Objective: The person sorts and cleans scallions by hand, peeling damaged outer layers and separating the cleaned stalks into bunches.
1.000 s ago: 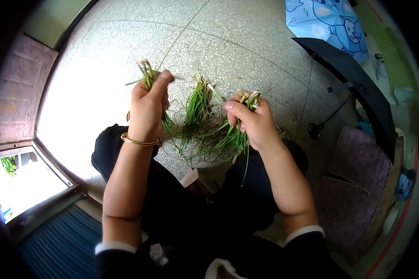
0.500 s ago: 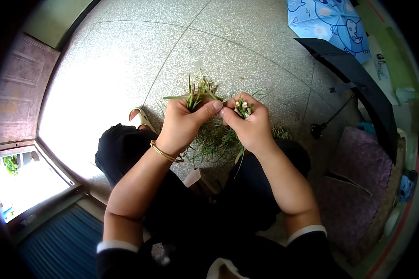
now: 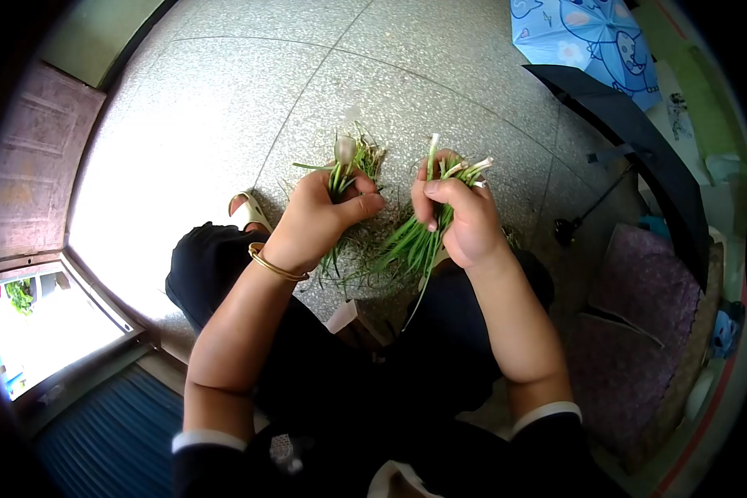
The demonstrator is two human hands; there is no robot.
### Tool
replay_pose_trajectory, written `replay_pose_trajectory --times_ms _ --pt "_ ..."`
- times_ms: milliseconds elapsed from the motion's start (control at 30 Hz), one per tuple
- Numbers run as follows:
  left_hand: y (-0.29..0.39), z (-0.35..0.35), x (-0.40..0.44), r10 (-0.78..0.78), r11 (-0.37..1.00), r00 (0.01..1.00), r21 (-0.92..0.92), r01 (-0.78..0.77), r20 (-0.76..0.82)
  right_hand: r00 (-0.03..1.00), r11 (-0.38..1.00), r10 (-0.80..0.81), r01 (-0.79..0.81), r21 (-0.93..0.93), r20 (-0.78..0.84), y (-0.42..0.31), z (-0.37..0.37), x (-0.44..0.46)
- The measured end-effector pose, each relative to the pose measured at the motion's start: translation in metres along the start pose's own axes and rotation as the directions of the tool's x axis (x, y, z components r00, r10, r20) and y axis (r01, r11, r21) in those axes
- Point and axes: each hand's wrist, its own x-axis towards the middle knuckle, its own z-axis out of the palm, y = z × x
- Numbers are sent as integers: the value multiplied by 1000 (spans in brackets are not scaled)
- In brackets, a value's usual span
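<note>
My left hand point(image 3: 319, 212), with a gold bangle at the wrist, is closed round a small bunch of green stalks point(image 3: 338, 178); a blurred pale tip sticks up above it. To its right my right hand point(image 3: 465, 212) grips a bunch of green stalks with white ends point(image 3: 471, 170) pointing up and long leaves point(image 3: 415, 245) hanging down. The two hands are apart. Behind and below them a loose heap of grassy greens point(image 3: 369, 153) lies on the speckled floor, partly hidden by my left hand.
A black open umbrella point(image 3: 631, 141) and a blue patterned umbrella point(image 3: 589, 41) stand at the right. Below them lies a purple mat point(image 3: 631, 332). A sandalled foot point(image 3: 247, 212) shows beside my left knee. At the far left is a wooden door point(image 3: 41, 158).
My hands first came together, then parted again. White-ended stalks now stand up higher from my right hand. My left hand has moved right and down since the earliest frame.
</note>
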Motion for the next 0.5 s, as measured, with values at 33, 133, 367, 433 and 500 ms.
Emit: replay_pose_trajectory --times_ms 33,133,367,433,500 --pt "3 0 -2 0 1000 1000 -1 0 2 1000 1000 0 0 -1 -2 3 -3 -1" --pt "9 0 -8 -161 933 967 -290 215 199 991 976 -71 46 -214 -110 3 6 -3" --pt "2 1 -12 -180 910 895 -276 308 408 993 864 -13 -47 -502 -116 2 12 -6" --pt "4 1 -13 -207 916 870 -225 333 447 999 876 22 0 -481 41 5 8 -6" --pt "11 2 -15 -281 887 813 -184 422 510 981 902 -105 162 -400 161 10 7 -6"
